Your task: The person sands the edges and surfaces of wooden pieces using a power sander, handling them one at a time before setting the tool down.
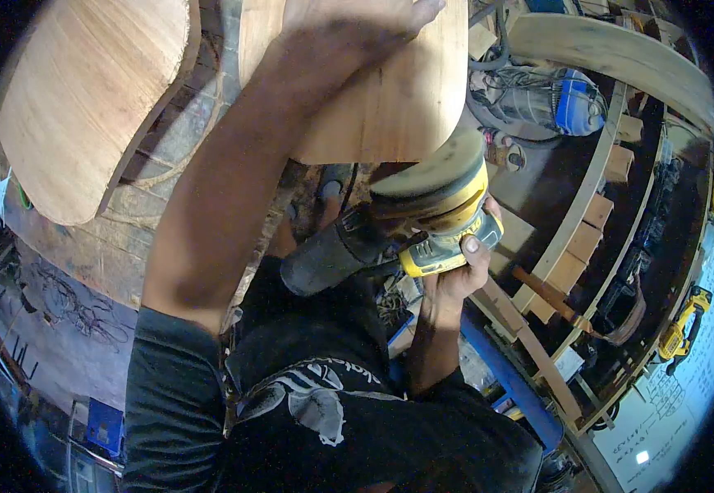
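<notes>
Head view, looking down along the person's own body. Wooden panel [390, 99] — a pale, rounded board held up near the top of the frame — is steadied by the left hand [348, 25], which lies flat on its face, palm down with fingers spread, pressing rather than clasping. At the panel's lower right corner sits the yellow-and-black orbital sander [439, 218], its round pad tilted against the rounded edge of the wood. The right hand [459, 275] is closed around the sander's yellow body from below, thumb showing on the housing; a dark dust bag [328, 259] projects from the tool toward the person's chest. The panel's face looks even in tone, and contact is at the corner edge, so the work appears to have reached edge rounding; how much edge remains cannot be read here. Beyond these: a second, similar wooden piece [86, 107] at upper left against a brick wall, a curved timber frame [587, 214] with wood blocks at right, a blue-capped machine [574, 103], and yellow power tools [681, 324] at far right.
</notes>
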`<move>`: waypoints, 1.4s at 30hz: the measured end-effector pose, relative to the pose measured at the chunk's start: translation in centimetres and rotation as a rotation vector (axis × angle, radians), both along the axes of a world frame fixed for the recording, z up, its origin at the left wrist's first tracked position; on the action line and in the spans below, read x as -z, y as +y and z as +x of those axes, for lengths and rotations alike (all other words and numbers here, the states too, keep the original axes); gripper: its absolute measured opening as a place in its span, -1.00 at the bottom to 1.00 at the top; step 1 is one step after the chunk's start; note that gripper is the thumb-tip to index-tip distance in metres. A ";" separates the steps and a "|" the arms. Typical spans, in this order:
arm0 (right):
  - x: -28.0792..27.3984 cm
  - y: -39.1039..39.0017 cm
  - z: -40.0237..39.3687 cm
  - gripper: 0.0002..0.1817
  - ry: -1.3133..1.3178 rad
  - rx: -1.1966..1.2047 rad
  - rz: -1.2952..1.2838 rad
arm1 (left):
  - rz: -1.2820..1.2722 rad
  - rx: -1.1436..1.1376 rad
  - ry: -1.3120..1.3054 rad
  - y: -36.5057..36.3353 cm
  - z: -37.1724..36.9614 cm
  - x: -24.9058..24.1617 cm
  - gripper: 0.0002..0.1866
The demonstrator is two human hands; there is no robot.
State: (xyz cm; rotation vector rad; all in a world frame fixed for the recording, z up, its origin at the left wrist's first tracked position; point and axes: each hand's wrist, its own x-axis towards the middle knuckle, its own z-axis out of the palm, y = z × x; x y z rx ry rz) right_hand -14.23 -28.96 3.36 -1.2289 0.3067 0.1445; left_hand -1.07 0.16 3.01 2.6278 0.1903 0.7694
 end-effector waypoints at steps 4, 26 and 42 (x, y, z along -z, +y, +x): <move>0.1 0.2 -0.2 -0.10 -0.040 -0.014 -0.023 | 0.008 -0.006 -0.056 0.0 -0.2 0.4 -0.39; 0.5 -1.0 0.9 -0.01 0.033 -0.080 -0.033 | -0.025 0.033 0.086 0.5 0.2 -0.2 -0.39; 1.3 -2.2 2.7 0.03 -0.058 -0.143 -0.160 | 0.026 -0.014 0.057 0.3 0.4 0.4 -0.39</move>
